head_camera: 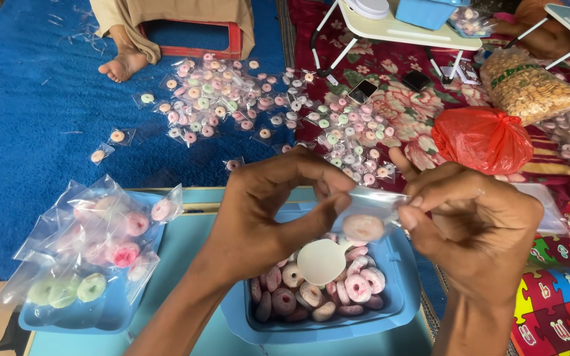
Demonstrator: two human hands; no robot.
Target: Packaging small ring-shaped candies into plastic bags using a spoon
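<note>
My left hand [272,204] and my right hand [473,221] together pinch the edges of a small clear plastic pouch [367,211] with a pink ring-shaped candy inside it. They hold it just above a blue tub [397,313] filled with several pink and white ring candies and a pale round scoop or lid [321,262]. Each hand grips one side of the pouch with thumb and fingers.
A blue tray [110,316] at left holds several filled pouches. Many packed pouches [258,99] lie scattered on the blue and red carpet beyond. A red plastic bag [483,140], a snack bag [529,86], a folding table [397,29] and another person's foot [121,66] are farther back.
</note>
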